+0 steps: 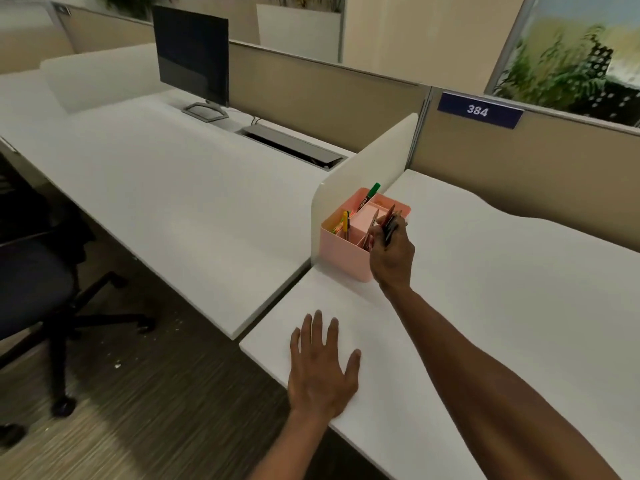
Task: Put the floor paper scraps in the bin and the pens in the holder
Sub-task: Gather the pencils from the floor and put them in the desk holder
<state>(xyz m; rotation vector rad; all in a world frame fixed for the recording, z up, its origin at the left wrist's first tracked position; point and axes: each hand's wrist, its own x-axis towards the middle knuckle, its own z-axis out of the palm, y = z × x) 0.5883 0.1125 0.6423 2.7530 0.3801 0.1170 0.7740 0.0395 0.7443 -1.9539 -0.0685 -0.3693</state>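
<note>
Left hand (pixel 322 368) flat on the white desk (pixel 502 306) near its front edge, palm down, fingers spread, holding nothing. Right forearm comes in from the lower right corner, stretched forward across the desk. Right hand (pixel 393 252) at the right side of the pink holder (pixel 341 252), fingers closed around a bunch of pens (pixel 390 223), tips up above the knuckles; lower ends hidden by the hand, can't tell if they are inside a compartment yet. Pen count and colours in the grip hard to make out, dark and reddish. Holder sits on the desk touching the white divider panel (pixel 367 168) on its left. Inside it: green marker (pixel 370 195) leaning at the back, some print on its barrel, unreadable; yellow and orange pens (pixel 343 221) in the left compartment. Small pale scraps (pixel 117 365) on the carpet left of the desk, blurry. Office chair (pixel 38 289) at far left, cut off by the frame. Further back, dark monitor (pixel 191 57) on the next desk. Blue sign (pixel 479 110) on the beige partition reads 384
</note>
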